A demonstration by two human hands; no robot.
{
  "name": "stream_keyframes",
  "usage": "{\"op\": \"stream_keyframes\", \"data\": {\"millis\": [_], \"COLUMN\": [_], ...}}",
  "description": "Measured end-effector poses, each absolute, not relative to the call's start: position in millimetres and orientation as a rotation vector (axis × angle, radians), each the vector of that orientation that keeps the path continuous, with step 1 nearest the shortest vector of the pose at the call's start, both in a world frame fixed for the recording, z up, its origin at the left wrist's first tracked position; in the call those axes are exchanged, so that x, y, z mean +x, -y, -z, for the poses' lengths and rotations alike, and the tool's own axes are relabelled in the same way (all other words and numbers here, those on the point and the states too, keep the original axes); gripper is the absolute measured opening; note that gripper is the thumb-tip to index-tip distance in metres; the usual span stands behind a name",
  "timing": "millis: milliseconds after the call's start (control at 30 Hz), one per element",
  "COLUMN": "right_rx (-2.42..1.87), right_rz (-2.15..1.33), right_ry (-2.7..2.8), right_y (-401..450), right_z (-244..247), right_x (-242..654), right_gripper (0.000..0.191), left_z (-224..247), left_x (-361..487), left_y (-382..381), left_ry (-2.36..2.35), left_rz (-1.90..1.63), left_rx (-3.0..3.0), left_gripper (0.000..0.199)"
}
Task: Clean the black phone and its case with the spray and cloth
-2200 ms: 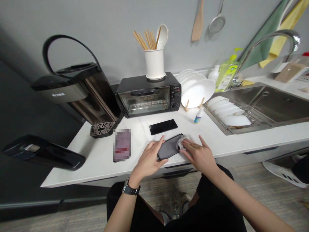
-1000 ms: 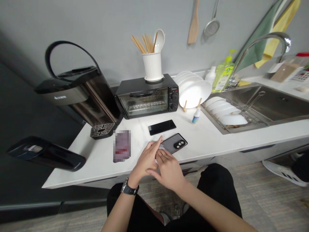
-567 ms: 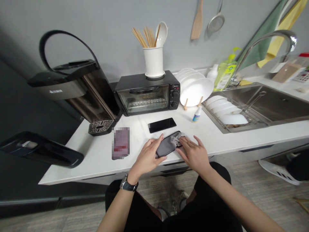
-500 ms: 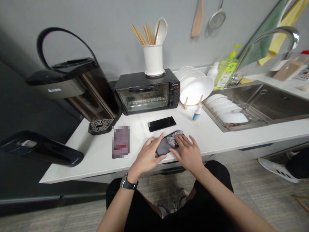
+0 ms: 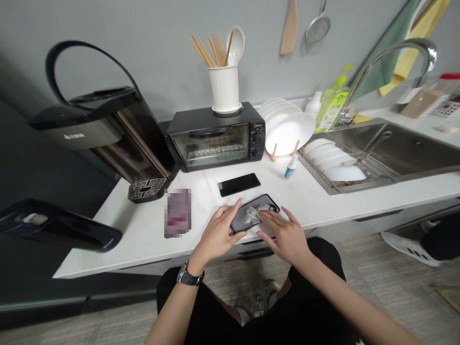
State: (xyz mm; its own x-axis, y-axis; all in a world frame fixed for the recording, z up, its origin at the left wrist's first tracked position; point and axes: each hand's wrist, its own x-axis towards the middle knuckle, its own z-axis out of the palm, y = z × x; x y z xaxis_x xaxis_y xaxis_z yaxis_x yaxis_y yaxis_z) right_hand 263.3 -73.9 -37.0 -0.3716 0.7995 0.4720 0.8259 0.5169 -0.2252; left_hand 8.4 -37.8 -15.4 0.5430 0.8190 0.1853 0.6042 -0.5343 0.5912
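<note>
A dark grey phone case (image 5: 241, 221) with a black rim and a round camera ring lies back up by the counter's front edge. I cannot tell whether a phone is inside it. My left hand (image 5: 219, 230) grips its left end, thumb on the near side and fingers on the far side. Bunched on the back of the case is a crumpled pale grey cloth (image 5: 253, 214). The fingers of my right hand (image 5: 283, 232) press on that cloth, near the camera ring. Just behind lies a black phone (image 5: 239, 185), screen up.
A small spray bottle (image 5: 291, 167) stands behind my right hand. To the left lie a blurred-out purple packet (image 5: 178, 213) and a black cylindrical object (image 5: 61, 224). A toaster oven (image 5: 215, 143), a water dispenser (image 5: 108, 129), plates (image 5: 287, 134) and a sink (image 5: 413, 143) surround the counter.
My right hand and the cloth have slid a little left and nearer along the case. The camera ring now shows beside my fingers. My left hand keeps its grip.
</note>
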Motion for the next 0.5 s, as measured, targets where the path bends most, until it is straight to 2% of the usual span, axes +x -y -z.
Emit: {"op": "stream_keyframes", "data": {"millis": [133,300,400,500], "right_rx": [-1.478,-1.425,-1.234,-1.186], "right_rz": [0.167,0.123,-0.034,-0.111], "right_ry": [2.144,2.14,2.228,2.274], "right_y": [57.2,59.6,74.2,85.0], "right_z": [38.4,41.4,38.6,35.3], "right_x": [261.3,190.4,170.4,190.3], "right_gripper": [0.043,0.061,0.056,0.048], "left_z": [15.7,17.7,19.1,18.8], "left_x": [9.5,7.1,5.4,5.5], "left_y": [36.0,35.4,35.5,36.1], "left_ry": [-1.15,-1.111,-1.113,-1.148], "left_rz": [-0.617,-0.642,-0.627,-0.608], "left_rx": [2.335,2.341,2.336,2.338], "left_gripper": [0.104,0.095,0.097,0.096]}}
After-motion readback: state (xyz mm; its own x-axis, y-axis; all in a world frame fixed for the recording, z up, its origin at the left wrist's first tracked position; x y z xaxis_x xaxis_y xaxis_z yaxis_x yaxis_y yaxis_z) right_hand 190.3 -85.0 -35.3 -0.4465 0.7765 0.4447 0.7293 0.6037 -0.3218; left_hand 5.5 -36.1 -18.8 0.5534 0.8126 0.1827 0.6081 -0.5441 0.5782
